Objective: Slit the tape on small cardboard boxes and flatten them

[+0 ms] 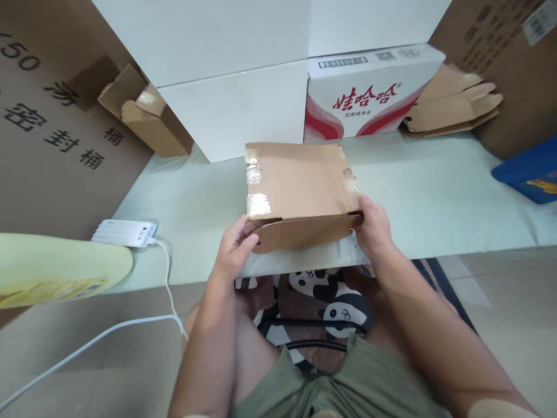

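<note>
A brown cardboard box rests on the pale green tabletop, its front flap facing me and hanging partly out. Shiny clear tape covers its left edge and right corner. My left hand grips the box's front left corner, thumb at the flap's end. On the opposite side, my right hand is closed around the front right corner, thumb on top near the edge. Some fingers of both hands are hidden by the cardboard.
Behind stand white boxes and a red-and-white carton. Folded brown cardboard lies at the right, another small box at the left. A white power bank trails a cable over the table's front edge. A blue item sits far right.
</note>
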`<state>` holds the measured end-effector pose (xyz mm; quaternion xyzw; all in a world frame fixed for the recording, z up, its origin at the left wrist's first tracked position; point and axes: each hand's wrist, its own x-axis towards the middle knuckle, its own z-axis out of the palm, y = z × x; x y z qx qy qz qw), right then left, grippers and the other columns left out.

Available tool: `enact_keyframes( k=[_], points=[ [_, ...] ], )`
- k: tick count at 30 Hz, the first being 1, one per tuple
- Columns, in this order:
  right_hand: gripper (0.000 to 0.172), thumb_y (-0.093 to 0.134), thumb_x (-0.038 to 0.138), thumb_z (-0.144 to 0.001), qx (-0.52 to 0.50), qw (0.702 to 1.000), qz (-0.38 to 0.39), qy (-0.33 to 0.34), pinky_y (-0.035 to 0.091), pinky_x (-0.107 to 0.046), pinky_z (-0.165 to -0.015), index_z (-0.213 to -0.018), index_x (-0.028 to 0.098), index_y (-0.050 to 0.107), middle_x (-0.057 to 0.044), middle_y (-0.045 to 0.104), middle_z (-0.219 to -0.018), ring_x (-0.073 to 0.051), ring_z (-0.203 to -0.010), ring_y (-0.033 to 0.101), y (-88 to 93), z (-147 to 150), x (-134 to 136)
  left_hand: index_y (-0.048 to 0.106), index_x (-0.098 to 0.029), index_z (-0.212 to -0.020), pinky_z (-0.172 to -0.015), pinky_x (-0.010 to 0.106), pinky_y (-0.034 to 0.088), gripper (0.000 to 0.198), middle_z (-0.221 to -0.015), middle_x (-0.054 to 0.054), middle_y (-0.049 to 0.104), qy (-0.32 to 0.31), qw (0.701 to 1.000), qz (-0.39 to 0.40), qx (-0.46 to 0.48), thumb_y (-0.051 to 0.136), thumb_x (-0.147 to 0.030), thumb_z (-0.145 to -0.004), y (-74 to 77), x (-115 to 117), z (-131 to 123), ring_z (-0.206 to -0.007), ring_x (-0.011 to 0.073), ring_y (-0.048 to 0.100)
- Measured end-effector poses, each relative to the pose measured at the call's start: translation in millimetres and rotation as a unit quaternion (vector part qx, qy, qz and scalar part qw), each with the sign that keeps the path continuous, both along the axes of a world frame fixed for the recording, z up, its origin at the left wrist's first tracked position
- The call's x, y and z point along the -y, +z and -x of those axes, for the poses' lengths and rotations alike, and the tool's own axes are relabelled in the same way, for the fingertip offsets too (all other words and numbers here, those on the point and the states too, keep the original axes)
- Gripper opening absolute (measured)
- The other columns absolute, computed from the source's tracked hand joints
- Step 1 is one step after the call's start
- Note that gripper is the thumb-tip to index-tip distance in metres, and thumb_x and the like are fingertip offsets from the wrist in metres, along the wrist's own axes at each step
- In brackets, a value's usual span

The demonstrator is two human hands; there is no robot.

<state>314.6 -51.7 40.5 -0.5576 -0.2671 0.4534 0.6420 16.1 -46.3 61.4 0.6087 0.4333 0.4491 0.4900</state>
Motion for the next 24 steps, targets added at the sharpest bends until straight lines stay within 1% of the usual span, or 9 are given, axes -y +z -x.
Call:
enact_keyframes(
  k=[2, 4, 6, 7, 8, 12, 17, 21, 24],
  points=[
    [0.044, 0.086, 0.056, -0.062, -0.006, 1.0, 0.01, -0.003, 0.041, -0.023, -0.048, -0.072, 0.022, 0.059, 0.004, 0.058, -0.061, -0.012, -0.056, 0.055, 5.9, 0.2, 0.5, 0.074, -0.017, -0.098, -0.06, 0.03, 0.05, 0.037, -0.071, 0.004, 0.069, -0.025, 0.998, 0.012, 0.054, 0.066, -0.049, -0.08, -1.7, -1.0, 0.8, -0.065, 0.0203, 0.064],
    [0.046, 0.088, 0.053, -0.057, -0.012, 1.0, 0.008, -0.002, 0.035, -0.021, -0.044, -0.067, 0.023, 0.055, 0.007, 0.051, -0.054, -0.009, -0.047, 0.047, 11.2, -0.3, 2.2, 0.074, -0.018, -0.099, -0.074, 0.035, 0.056, 0.034, -0.085, 0.007, 0.073, 0.034, 0.999, -0.01, 0.035, 0.07, -0.044, -0.076, -3.0, -4.8, 0.6, -0.08, 0.0234, 0.069],
    [0.05, 0.088, 0.054, -0.057, -0.015, 1.0, -0.001, 0.018, 0.03, -0.021, -0.041, -0.064, 0.023, 0.051, 0.008, 0.045, -0.049, -0.007, -0.042, 0.04, 14.4, -1.8, 4.9, 0.071, -0.02, -0.107, -0.092, 0.038, 0.056, 0.044, -0.109, 0.009, 0.074, 0.121, 0.991, -0.043, -0.035, 0.078, -0.039, -0.067, -4.4, -9.9, 0.5, -0.102, 0.0259, 0.069],
    [0.051, 0.088, 0.056, -0.057, -0.016, 0.999, -0.005, 0.035, 0.028, -0.021, -0.04, -0.062, 0.023, 0.05, 0.008, 0.044, -0.046, -0.007, -0.04, 0.038, 15.1, -2.7, 6.5, 0.07, -0.021, -0.107, -0.095, 0.038, 0.056, 0.048, -0.114, 0.009, 0.074, 0.148, 0.986, -0.041, -0.07, 0.081, -0.038, -0.063, -5.4, -12.2, 0.6, -0.106, 0.0264, 0.068],
    [0.052, 0.088, 0.057, -0.058, -0.017, 0.998, -0.009, 0.054, 0.027, -0.021, -0.04, -0.061, 0.023, 0.049, 0.008, 0.042, -0.044, -0.007, -0.039, 0.037, 15.2, -3.8, 8.0, 0.069, -0.021, -0.101, -0.093, 0.038, 0.056, 0.046, -0.111, 0.009, 0.074, 0.157, 0.982, -0.026, -0.096, 0.081, -0.039, -0.061, -6.4, -13.9, 1.1, -0.103, 0.0267, 0.068],
    [0.052, 0.088, 0.063, -0.057, -0.015, 0.995, -0.015, 0.097, 0.03, -0.024, -0.041, -0.063, 0.022, 0.057, 0.005, 0.048, -0.045, -0.01, -0.04, 0.041, 14.1, -6.8, 11.7, 0.059, -0.021, -0.066, -0.067, 0.033, 0.054, 0.024, -0.068, 0.002, 0.065, 0.146, 0.979, 0.037, -0.138, 0.075, -0.037, -0.059, -8.1, -14.2, 2.7, -0.072, 0.023, 0.062],
    [0.051, 0.088, 0.065, -0.058, -0.016, 0.994, -0.022, 0.107, 0.031, -0.027, -0.044, -0.066, 0.023, 0.06, 0.004, 0.05, -0.051, -0.012, -0.044, 0.042, 16.4, -5.7, 14.3, 0.06, -0.022, -0.062, -0.068, 0.031, 0.052, 0.018, -0.066, 0.001, 0.062, 0.159, 0.977, 0.032, -0.137, 0.073, -0.033, -0.056, -4.1, -10.3, -1.4, -0.073, 0.0222, 0.061],
    [0.05, 0.083, 0.068, -0.064, 0.009, 0.991, -0.026, 0.131, 0.028, -0.027, -0.043, -0.067, 0.023, 0.06, 0.005, 0.046, -0.049, -0.011, -0.042, 0.036, 16.9, -5.3, 15.8, 0.053, -0.022, -0.053, -0.059, 0.029, 0.046, 0.021, -0.056, 0.0, 0.056, 0.196, 0.973, 0.043, -0.113, 0.071, -0.033, -0.056, -5.0, -10.3, -3.7, -0.063, 0.0196, 0.055],
    [0.048, 0.084, 0.064, -0.063, 0.013, 0.993, -0.021, 0.113, 0.034, -0.027, -0.047, -0.07, 0.022, 0.064, 0.003, 0.054, -0.056, -0.012, -0.048, 0.045, 14.6, -6.1, 14.3, 0.053, -0.022, -0.056, -0.062, 0.029, 0.05, 0.022, -0.059, 0.0, 0.058, 0.227, 0.97, 0.044, -0.075, 0.073, -0.032, -0.056, -5.8, -9.9, -2.9, -0.067, 0.0196, 0.058]
  ],
)
